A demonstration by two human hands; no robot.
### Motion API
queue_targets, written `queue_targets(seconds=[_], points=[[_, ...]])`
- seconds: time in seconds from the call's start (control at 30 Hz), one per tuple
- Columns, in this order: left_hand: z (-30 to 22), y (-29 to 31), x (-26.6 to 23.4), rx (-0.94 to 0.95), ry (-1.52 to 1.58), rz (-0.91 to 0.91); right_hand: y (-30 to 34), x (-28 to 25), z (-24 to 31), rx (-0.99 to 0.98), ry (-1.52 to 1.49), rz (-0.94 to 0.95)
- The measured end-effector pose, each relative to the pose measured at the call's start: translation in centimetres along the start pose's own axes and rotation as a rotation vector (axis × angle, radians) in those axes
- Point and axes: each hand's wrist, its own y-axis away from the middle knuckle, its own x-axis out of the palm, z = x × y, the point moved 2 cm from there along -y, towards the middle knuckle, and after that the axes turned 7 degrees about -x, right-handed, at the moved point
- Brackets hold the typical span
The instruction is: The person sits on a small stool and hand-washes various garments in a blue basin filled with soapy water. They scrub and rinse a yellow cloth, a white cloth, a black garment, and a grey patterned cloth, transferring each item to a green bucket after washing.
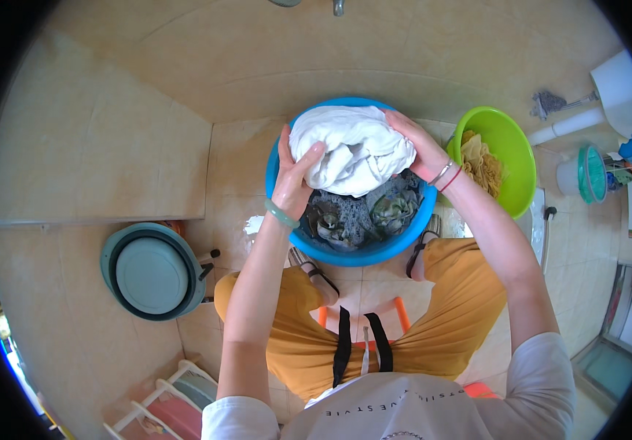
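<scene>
Both left hand [294, 183], fingers spread, and right hand [420, 149], fingers too hidden to tell, hold bundled white cloth [351, 143] above round blue plastic basin [364, 257], open beige tiles [239, 172] leftward.

One left hand [292, 178] and one right hand [420, 150] are holding one bundle of white cloth [353, 147]. One blue tub [360, 258] and one green basin [519, 176] are showing. Two sandals [322, 276] and three bracelets [281, 214] are being worn.

white cloth [353, 150] partly hides blue basin [364, 257]; metal spout [339, 7] cut off above.
</scene>
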Motion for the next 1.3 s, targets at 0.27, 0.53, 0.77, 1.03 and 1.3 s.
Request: queue_targets(seconds=[0.27,0.53,0.77,1.03,1.3], points=[[1.7,-2.9,-2.2,-0.159,0.495,0.087,1.2,1.7,0.0,-0.035,0.401,0.121],[0.1,0.2,2.5,-0.100,0.338,-0.066,1.8,3.3,0.2,0.158,-0.141,0.528],[-2.2,2.2,6.1,0.074,-0.134,0.027,1.6,0.8,1.2,0.068,0.023,0.257],[-3.5,1.1,4.7,0.155,-0.141,-0.050,2.0,2.8,2.6,-0.084,-0.420,-0.031],[4.7,1.6,3.8,-0.605,0.492,0.440,3.5,4.2,5.0,-0.204,-0.379,0.036]])
